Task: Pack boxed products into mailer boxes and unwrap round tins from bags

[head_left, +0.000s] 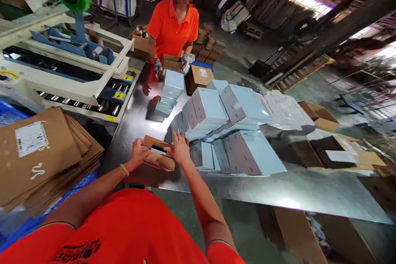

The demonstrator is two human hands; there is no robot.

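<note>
A small brown cardboard box (161,161) stands on the metal table in front of me, its top flaps raised and something pale showing inside. My left hand (139,153) grips its left side, fingers bent over the flap. At the opposite end, my right hand (179,148) holds the box's right side, with the thumb reaching over the opening. Right beside that hand are stacked light-blue boxes (210,109), in several rows. A smaller stack of light-blue boxes (172,86) stands farther back, near the co-worker.
Across the metal table (130,119), a co-worker in an orange shirt (173,24) handles an open carton (172,63) with gloved hands. A roller conveyor machine (108,70) borders the left. Flattened cartons (40,152) lie near my left arm. A white plastic crate (286,109) sits at the right.
</note>
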